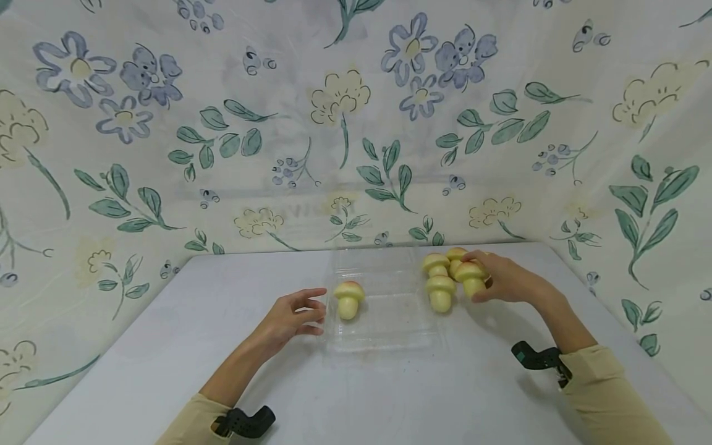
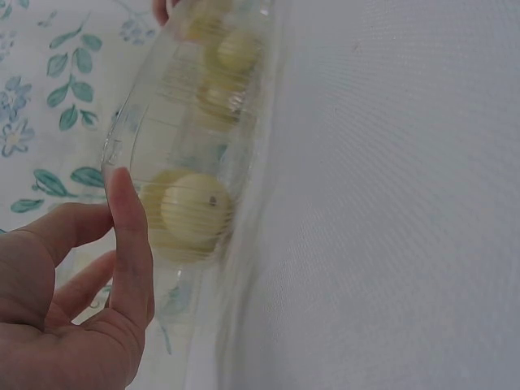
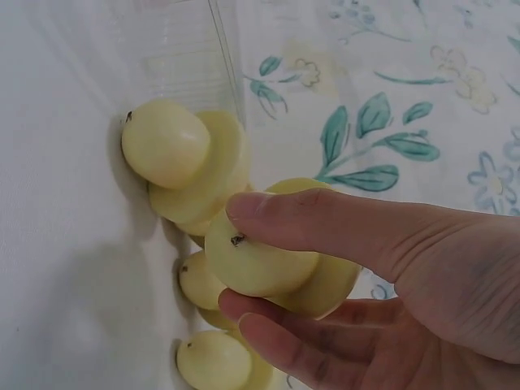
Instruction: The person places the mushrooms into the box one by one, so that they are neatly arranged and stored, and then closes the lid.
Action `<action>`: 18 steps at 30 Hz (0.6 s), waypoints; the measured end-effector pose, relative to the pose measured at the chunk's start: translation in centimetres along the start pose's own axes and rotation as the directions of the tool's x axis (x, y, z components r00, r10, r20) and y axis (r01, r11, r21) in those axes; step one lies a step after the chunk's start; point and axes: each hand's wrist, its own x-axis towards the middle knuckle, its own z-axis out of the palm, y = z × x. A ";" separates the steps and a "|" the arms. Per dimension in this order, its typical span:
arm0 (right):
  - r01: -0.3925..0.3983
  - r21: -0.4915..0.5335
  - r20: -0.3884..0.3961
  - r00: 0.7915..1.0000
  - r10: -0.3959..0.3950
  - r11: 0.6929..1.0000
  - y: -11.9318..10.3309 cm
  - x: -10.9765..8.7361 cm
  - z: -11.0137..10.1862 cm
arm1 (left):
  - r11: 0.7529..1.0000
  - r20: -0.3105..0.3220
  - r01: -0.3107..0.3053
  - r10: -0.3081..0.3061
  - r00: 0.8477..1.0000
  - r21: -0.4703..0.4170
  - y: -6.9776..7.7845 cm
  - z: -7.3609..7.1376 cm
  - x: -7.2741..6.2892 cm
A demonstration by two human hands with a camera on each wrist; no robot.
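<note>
My right hand (image 1: 508, 280) grips a yellow toy mushroom (image 1: 473, 285) with a reddish cap top, thumb on one side and fingers on the other. In the right wrist view, the held mushroom (image 3: 256, 256) shows a small dark mark on its stem end. More toy mushrooms (image 1: 440, 293) stand close beside it, to the right of a clear plastic container (image 1: 384, 337). One mushroom (image 1: 348, 301) stands inside the container near its left wall. My left hand (image 1: 292, 318) is at that left wall; in the left wrist view its fingertips (image 2: 122, 183) touch the rim.
A white table (image 1: 367, 395) lies under everything. Behind it hangs a flower-patterned cloth (image 1: 300, 222). Dark wrist devices (image 1: 250, 422) sit at both sleeve cuffs.
</note>
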 end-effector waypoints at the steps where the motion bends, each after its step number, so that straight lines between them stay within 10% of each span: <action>1: -0.007 0.000 0.002 1.000 0.007 1.000 -0.1 0.0 0.0 | 1.000 -0.001 -0.001 0.001 1.000 0.001 0.0 0.0 0.0; 18: 0.031 -0.005 0.004 1.000 -0.031 1.000 -1.5 -0.2 -0.2 | 1.000 0.001 0.003 -0.003 1.000 0.006 -0.1 0.0 0.1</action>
